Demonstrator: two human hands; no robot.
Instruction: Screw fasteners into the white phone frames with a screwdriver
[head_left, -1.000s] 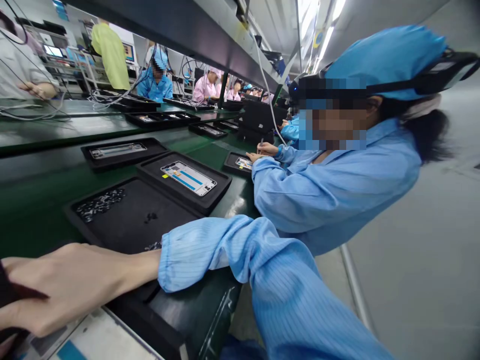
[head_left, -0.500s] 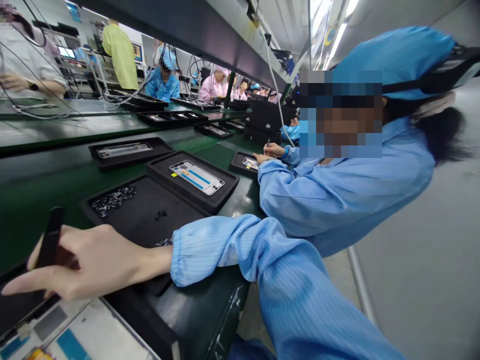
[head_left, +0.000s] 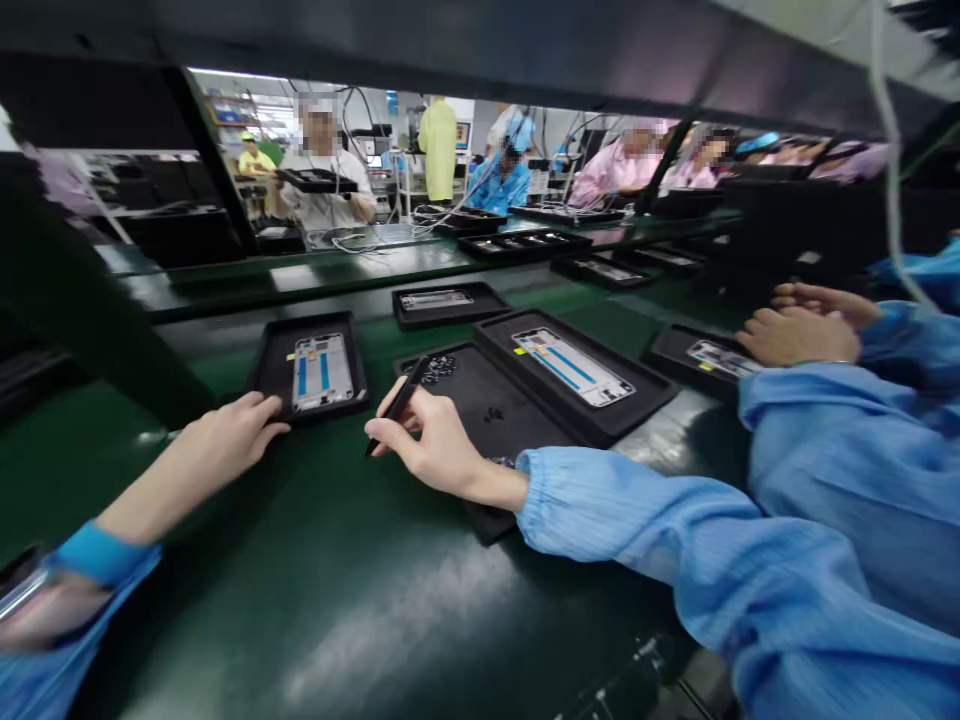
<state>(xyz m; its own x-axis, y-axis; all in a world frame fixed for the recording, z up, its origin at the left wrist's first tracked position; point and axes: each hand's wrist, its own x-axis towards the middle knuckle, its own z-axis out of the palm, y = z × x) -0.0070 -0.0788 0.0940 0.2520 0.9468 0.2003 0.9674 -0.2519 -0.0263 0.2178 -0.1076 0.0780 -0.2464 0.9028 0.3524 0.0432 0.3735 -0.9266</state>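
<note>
Below, on a glossy dark-green workbench (head_left: 352,600), the right hand (head_left: 439,440) grips a slim black pen-like tool (head_left: 397,405) above a black tray (head_left: 487,420); the relaxed, open left hand (head_left: 232,425) lies just beside another black tray (head_left: 262,375) holding a white-framed phone housing (head_left: 319,372).

And here's the view down the line: a long dark overhead shelf (head_left: 480,60) cuts right across the top, with a white cable (head_left: 889,120) dropping from it on the right. Below runs a glossy dark-green workbench (head_left: 360,610), and a second green workbench (head_left: 300,272) faces it beyond a gap. Thin black posts (head_left: 660,155) hold up the shelving, and bundled cables (head_left: 450,225) trail along the far bench. Further back, metal racks (head_left: 394,170) and a lit monitor (head_left: 463,135) stand against pale walls, under bright ceiling light (head_left: 240,72). Workers in pink smocks (head_left: 622,165) line the far side.
</note>
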